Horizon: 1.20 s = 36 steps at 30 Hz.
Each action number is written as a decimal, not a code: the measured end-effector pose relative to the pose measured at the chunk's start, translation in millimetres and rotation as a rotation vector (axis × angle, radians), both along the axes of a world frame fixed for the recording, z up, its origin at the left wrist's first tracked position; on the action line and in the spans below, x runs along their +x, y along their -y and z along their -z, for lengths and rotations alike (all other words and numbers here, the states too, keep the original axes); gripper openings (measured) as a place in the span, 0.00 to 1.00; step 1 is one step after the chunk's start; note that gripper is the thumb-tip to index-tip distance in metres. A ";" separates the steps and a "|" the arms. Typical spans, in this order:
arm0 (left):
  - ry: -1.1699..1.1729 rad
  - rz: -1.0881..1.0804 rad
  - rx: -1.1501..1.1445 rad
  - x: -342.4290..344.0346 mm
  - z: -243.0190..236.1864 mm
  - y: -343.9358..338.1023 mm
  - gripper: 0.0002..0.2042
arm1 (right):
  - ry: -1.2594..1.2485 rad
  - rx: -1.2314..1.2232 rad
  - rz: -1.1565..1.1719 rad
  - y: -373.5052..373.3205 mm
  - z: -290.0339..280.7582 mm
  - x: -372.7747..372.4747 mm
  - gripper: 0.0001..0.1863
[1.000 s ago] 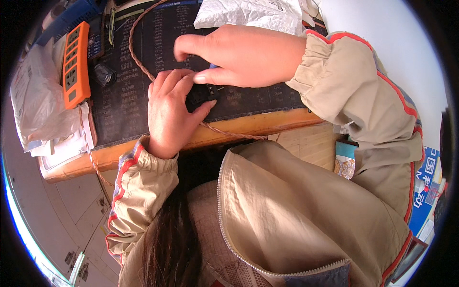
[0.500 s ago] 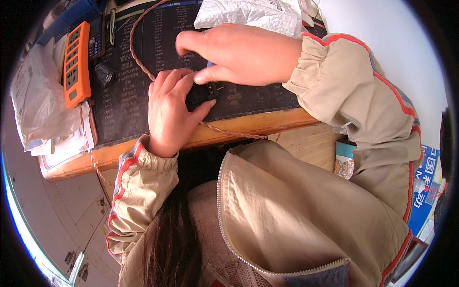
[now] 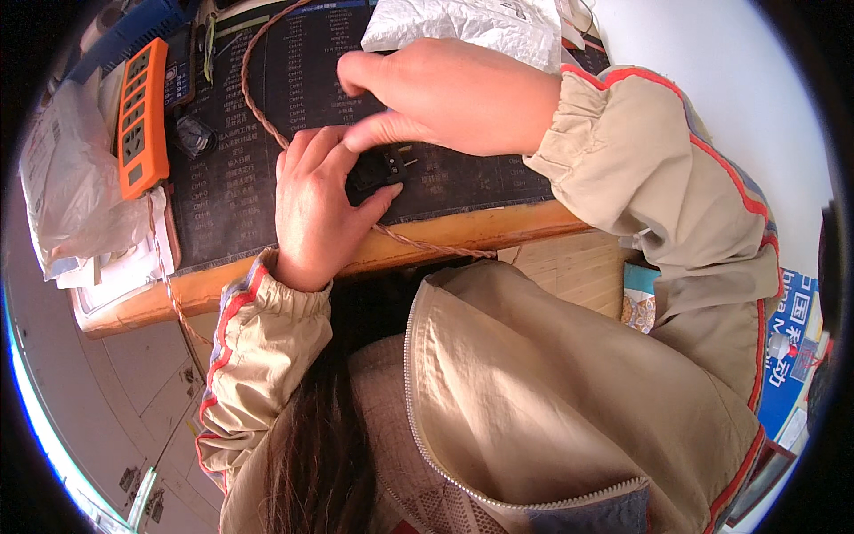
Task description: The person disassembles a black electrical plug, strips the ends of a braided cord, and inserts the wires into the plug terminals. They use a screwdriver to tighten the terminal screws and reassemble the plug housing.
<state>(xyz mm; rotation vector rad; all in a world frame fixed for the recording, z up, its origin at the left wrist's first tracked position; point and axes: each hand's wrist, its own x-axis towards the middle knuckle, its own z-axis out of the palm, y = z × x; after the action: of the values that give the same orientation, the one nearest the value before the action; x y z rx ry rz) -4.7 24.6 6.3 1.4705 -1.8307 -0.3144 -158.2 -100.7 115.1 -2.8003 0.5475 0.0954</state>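
My left hand [image 3: 318, 200] rests on the dark desk mat and is closed round a small black plug-like block [image 3: 372, 169]. Slim metal prongs stick out of the block's right side. Twisted brown cord [image 3: 418, 244] comes out below the hand and hangs over the desk edge; more of it leaves at the upper left. Above the block is my right hand [image 3: 454, 93], palm down, with its thumb tip against the left fingers and its forefinger bent. Its other fingers are curled under and hidden, so whatever they hold cannot be seen.
An orange power strip [image 3: 144, 120] lies at the left beside a clear plastic bag [image 3: 80, 187]. A white plastic parcel bag [image 3: 463, 25] is at the back. The wooden desk edge [image 3: 498, 229] runs close to me. A blue basket [image 3: 133, 36] sits far left.
My right thumb has slid left toward the left fingers, and the right forefinger has shifted slightly right. A bit of blue under the right hand no longer shows. My left hand stays in place.
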 end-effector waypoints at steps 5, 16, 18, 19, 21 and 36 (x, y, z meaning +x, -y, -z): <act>-0.003 0.005 -0.011 0.1 1.4 -0.2 0.24 | 0.175 0.063 -0.016 -1.3 4.3 -1.0 0.15; -0.007 -0.098 -0.053 -2.0 1.0 -2.0 0.24 | 0.139 -0.178 0.184 -19.5 9.3 -6.5 0.29; -0.021 -0.091 -0.055 -2.7 1.7 -1.9 0.24 | 0.157 -0.268 0.193 -20.0 9.9 -3.6 0.29; -0.036 -0.086 -0.064 -2.8 2.2 -1.6 0.24 | 0.141 -0.261 0.197 -19.1 10.0 -1.2 0.28; -0.058 -0.082 -0.073 -2.9 3.0 -1.0 0.24 | 0.080 -0.220 0.168 -15.4 8.3 3.9 0.24; -0.187 -0.135 -0.051 -2.0 0.2 -6.3 0.23 | 0.200 0.011 -0.131 -12.9 -7.8 17.1 0.12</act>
<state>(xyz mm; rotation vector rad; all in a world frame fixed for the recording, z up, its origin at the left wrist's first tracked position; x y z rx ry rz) -6.6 30.9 6.2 1.4692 -1.5729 -0.3251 -141.1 -87.8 122.9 -2.7900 0.3151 -0.1529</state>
